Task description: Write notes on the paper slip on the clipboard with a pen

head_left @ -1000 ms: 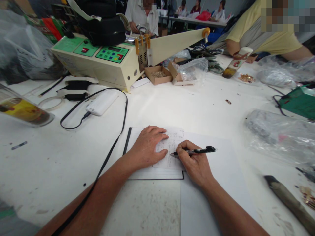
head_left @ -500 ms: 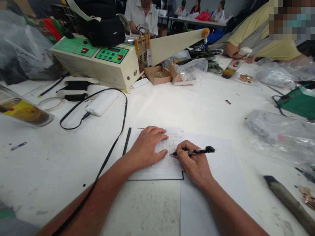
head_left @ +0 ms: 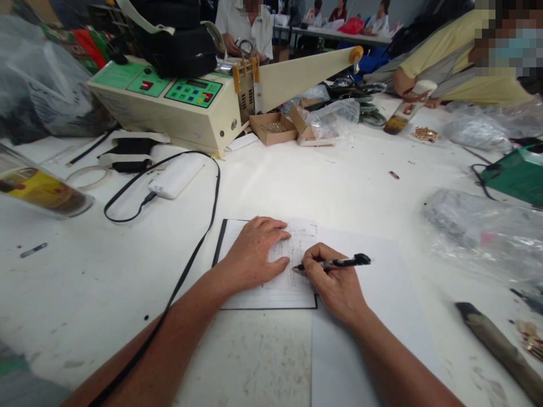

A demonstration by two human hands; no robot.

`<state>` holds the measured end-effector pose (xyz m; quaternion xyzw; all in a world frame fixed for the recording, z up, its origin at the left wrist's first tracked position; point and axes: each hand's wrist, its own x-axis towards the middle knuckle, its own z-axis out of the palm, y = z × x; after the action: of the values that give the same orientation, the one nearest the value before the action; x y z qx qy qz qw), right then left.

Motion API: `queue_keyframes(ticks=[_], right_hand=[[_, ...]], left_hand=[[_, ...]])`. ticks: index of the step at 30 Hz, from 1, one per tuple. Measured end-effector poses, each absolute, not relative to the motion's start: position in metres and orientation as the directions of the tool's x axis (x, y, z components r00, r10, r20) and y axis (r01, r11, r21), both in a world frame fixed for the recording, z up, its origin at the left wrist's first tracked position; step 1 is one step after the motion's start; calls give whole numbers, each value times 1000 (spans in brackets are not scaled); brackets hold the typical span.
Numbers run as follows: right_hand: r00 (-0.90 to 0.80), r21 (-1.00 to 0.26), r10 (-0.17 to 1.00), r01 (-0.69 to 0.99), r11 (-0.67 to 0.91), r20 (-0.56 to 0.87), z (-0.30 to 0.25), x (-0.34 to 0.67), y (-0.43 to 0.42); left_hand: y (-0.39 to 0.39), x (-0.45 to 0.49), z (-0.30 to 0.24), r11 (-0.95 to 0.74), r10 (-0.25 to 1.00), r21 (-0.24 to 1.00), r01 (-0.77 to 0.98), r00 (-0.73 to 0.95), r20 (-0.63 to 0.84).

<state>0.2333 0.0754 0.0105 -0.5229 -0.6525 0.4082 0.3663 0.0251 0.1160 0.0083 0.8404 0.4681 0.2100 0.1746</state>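
Observation:
My left hand (head_left: 257, 254) lies flat with fingers apart on a notebook (head_left: 241, 302) and on a small handwritten slip of paper (head_left: 280, 280) that rests on its page. In my right hand (head_left: 335, 282) is a black pen (head_left: 348, 262), pinched near its point, with the tip down at the handwriting. The side of that hand rests over the notebook's right edge and a large white sheet (head_left: 382, 271) beside it. The writing is too small to read.
A cream machine (head_left: 203, 124) with green panels stands at the back left, a black bag (head_left: 178, 51) on top. A white power bank (head_left: 176, 178) trails a black cable past my left arm. Plastic bags (head_left: 470, 232) lie right; other people sit beyond.
Both hands and the pen hold almost the same place. The view has shifted very slightly, and the seated person at the back has moved their hands a little.

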Motion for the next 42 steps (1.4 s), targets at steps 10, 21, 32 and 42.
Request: queue_keyframes(ticks=[10,21,32,42], right_hand=[[-168,-921,984,373,113,53,11,233,76],[-150,-924,987,367,104,51,10,232,77],[-159,-921,985,371,116,60,11,233,77],[-163,-918,985,378,121,63,11,233,76]], left_hand=[[116,25,7,-506,858,480,716,477,192],[116,25,7,-507,857,475,719,479,190],[117,25,7,-505,858,478,719,478,187],[115,25,12,-500,858,481,720,486,165]])
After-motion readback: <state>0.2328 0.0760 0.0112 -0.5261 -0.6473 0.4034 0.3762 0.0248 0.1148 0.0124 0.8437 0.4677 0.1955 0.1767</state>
